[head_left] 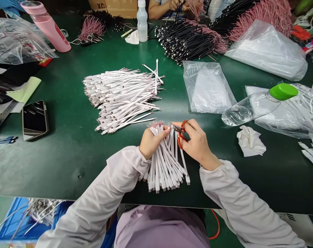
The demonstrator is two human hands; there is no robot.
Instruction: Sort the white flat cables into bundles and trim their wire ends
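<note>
My left hand [153, 140] is closed round a bundle of flat white USB cables [163, 165], close to their stripped ends. Pinkish bare wires stick up past my thumb, while the USB plugs fan out toward the table's front edge. In my right hand [197, 141] is a pair of small scissors [181, 132] with orange handles. Their blades point left at the wire ends, right by my left thumb; whether they touch a wire I cannot tell. A larger pile of white cables [122, 98] lies just beyond, its plugs toward the left.
Beyond lie black cables [187, 41] and a bottle [142, 22]; a co-worker's hands [175, 5] are at the far side. Rightward are plastic bags [209, 88], a green-capped bottle [257, 103] and crumpled tissue [251, 141]. A phone [35, 120] lies left; a blue bin [13, 220] stands below.
</note>
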